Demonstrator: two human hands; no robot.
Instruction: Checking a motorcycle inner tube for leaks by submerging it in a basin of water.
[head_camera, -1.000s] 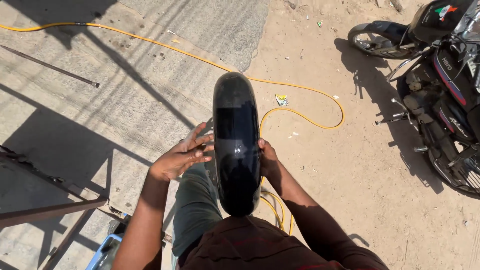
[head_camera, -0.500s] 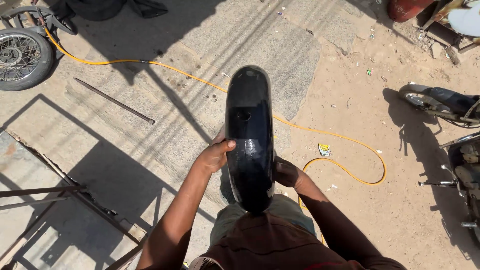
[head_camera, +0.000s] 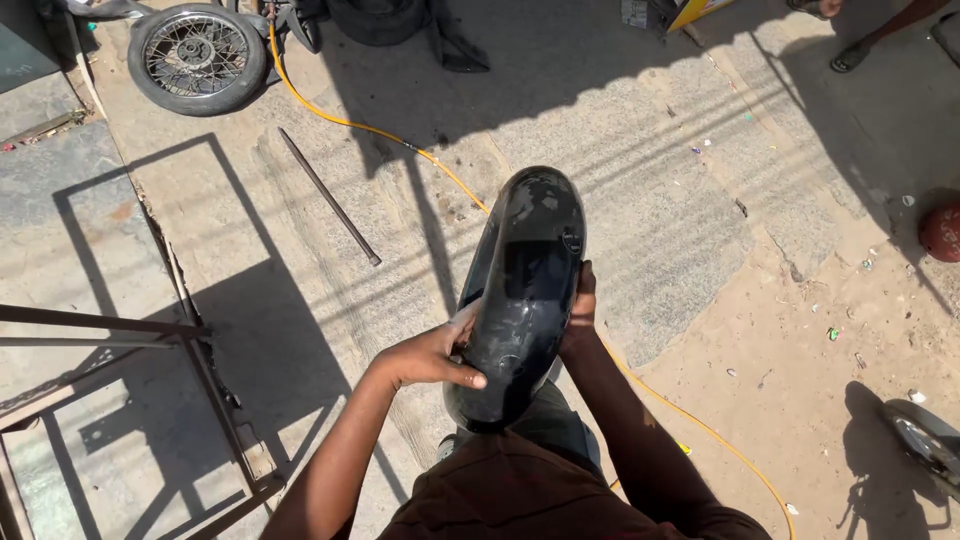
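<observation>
Grip: left hand (head_camera: 432, 357) and right hand (head_camera: 578, 312) clasp the black mudguard (head_camera: 520, 290) from both sides.
Mudguard: held upright above the person's lap.
Hose (head_camera: 360, 125): behind the mudguard.
Progress: apparently carried, unmounted.

One fender (head_camera: 525, 290), one wheel (head_camera: 197, 57), one rod (head_camera: 328, 195)
</observation>
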